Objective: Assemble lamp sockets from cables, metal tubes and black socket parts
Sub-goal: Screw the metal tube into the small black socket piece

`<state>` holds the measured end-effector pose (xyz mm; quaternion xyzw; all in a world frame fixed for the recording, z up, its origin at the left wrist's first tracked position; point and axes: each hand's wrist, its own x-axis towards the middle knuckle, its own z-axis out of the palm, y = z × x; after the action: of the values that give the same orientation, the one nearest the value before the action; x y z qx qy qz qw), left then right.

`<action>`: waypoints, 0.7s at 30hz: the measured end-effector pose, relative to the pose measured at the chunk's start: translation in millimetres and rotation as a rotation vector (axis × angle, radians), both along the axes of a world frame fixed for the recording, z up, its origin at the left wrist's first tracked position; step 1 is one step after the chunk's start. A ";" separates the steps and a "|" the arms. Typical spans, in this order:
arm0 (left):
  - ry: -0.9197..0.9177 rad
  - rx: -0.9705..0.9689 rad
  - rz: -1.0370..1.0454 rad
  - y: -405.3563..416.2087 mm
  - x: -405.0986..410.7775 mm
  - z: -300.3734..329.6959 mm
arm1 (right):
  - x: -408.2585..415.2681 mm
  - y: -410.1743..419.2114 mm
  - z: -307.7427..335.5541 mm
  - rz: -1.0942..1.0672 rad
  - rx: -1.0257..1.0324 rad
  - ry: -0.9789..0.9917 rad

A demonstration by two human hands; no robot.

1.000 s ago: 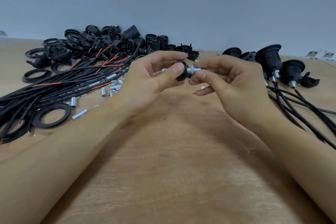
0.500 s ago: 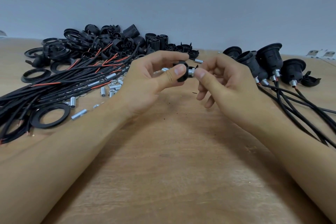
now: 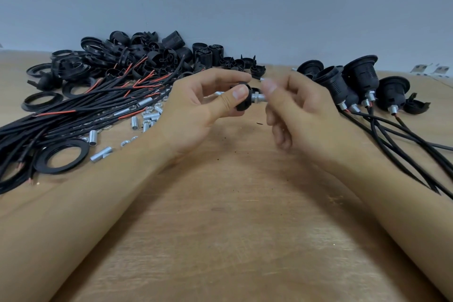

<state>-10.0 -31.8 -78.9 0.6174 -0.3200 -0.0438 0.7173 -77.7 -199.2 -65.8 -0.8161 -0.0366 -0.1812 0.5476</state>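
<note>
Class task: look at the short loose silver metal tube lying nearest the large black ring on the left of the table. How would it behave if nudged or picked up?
The short silver metal tube is round and smooth, so it would probably roll across the wooden table. It looks rigid and light. Its shiny surface may slip between fingertips.

A black socket cap (image 3: 242,99) with a threaded metal tube (image 3: 257,98) sticking out to the right is held above the table's middle. Black cables (image 3: 73,117) with loose metal tubes (image 3: 147,120) lie left, black socket parts (image 3: 137,56) far left, finished sockets (image 3: 360,83) far right.
</note>
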 end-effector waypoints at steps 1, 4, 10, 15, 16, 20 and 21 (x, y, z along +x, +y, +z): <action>0.002 -0.003 -0.001 0.2 0.2 -0.1 | 0.6 -0.5 -0.8 0.018 -0.014 -0.002; -0.002 0.001 0.002 -0.2 -0.2 -0.4 | 1.4 -0.9 -2.4 -0.009 0.005 0.029; -0.016 0.010 -0.008 -0.4 -0.1 -0.6 | 1.6 -3.2 -1.7 0.024 0.013 0.005; -0.023 0.006 0.000 -0.7 -0.3 -0.5 | 0.5 -3.3 1.7 -0.007 0.031 -0.006; -0.024 0.003 -0.001 -0.3 -0.1 -0.7 | 0.0 -4.2 1.0 0.018 0.008 -0.022; -0.024 0.000 -0.018 -0.5 -0.8 -0.1 | 0.9 -5.3 -0.3 -0.010 0.044 0.027; -0.024 -0.001 -0.017 -0.7 -0.8 0.1 | 0.8 -4.7 0.9 -0.005 0.042 0.039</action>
<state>-10.7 -32.6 -78.8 0.6147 -0.3338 -0.0423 0.7134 -76.8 -203.9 -64.9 -0.8078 -0.0200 -0.1676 0.5648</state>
